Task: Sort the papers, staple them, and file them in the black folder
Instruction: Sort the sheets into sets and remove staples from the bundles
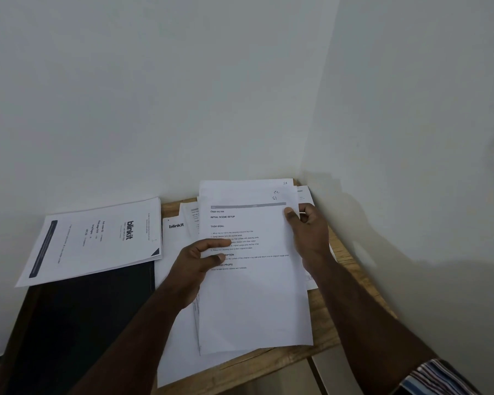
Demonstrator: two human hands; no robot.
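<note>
A stack of white printed papers is held above the small wooden table. My left hand grips its left edge, thumb on top of the text. My right hand pinches its upper right edge. The top sheet carries headings such as "INITIAL SCENE SETUP" and "TASK GOAL". The black folder lies at the left, partly off the table. On the folder's far end rests a set of "blinkit" papers, turned sideways. More loose sheets, one with a "blinkit" logo, lie under the held stack. No stapler is visible.
White walls meet in a corner right behind the table. The table's front edge runs below the papers, with the floor beyond it. A striped sleeve shows at the lower right.
</note>
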